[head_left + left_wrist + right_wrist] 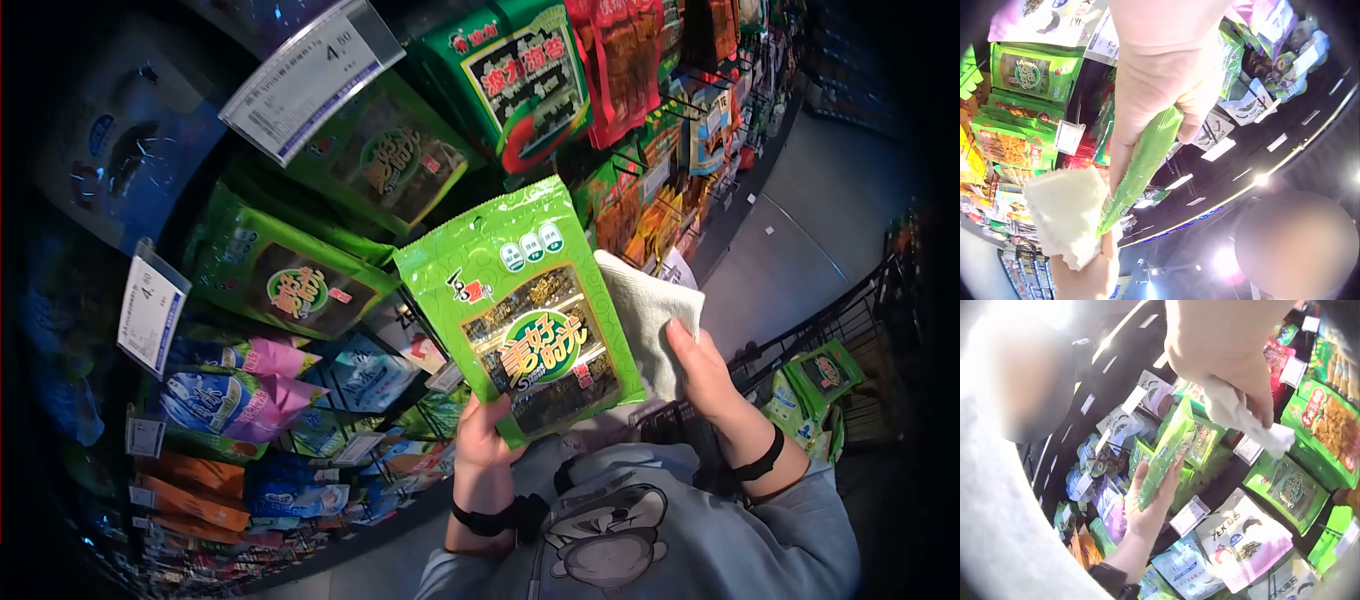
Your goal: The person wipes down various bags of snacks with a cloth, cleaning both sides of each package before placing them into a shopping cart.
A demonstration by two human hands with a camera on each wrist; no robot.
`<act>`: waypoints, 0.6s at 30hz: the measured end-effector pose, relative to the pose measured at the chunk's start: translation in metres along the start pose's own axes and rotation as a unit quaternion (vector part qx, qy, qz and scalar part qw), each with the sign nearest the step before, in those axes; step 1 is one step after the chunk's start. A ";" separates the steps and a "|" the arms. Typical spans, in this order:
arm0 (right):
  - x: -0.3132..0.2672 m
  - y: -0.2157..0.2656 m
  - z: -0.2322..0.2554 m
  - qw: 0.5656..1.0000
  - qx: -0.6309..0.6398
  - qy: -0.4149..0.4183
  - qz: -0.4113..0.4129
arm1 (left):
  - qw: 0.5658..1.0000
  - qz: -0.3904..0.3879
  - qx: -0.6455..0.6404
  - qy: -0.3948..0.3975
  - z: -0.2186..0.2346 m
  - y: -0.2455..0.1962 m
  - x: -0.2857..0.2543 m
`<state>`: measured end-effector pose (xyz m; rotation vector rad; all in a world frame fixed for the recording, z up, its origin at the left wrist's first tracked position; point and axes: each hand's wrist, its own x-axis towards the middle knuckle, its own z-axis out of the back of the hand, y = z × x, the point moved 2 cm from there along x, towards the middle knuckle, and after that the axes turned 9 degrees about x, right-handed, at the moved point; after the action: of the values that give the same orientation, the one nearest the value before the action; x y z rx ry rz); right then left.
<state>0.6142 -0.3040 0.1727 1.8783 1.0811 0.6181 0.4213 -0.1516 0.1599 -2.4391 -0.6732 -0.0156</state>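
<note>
A bright green seaweed snack packet (530,310), its printed front facing up, is held at a lower corner by my left hand (485,430). The left wrist view shows it edge-on, with the thumb on one side of the packet (1147,165) and fingers on the other. My right hand (705,375) pinches a folded white cloth (655,320) beside the packet's right edge, thumb on top. In the right wrist view the cloth (1241,419) hangs from the fingers of that hand, and the packet (1169,456) stands tilted in the left hand.
Shelves of hanging snack packets run along the left and top. Similar green packets (300,285) hang near my left hand, below a price tag (315,75). A darker green seaweed packet (520,85) hangs above. At the right, a black wire basket (870,390) holds more green packets (822,380).
</note>
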 end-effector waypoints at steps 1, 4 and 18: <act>0.001 0.004 -0.009 0.999 0.046 0.017 -0.002 | 1.000 0.008 0.007 0.002 -0.001 0.002 0.002; -0.007 0.001 -0.010 0.985 0.105 0.037 -0.129 | 0.999 0.035 0.018 -0.002 -0.005 0.009 0.004; -0.003 -0.002 -0.015 0.986 0.131 0.019 -0.098 | 0.953 0.032 0.262 -0.147 -0.030 0.018 0.022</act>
<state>0.6006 -0.2992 0.1791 1.9546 1.4079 0.4158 0.4534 -0.1704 0.1785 -1.9578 -0.6267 0.4993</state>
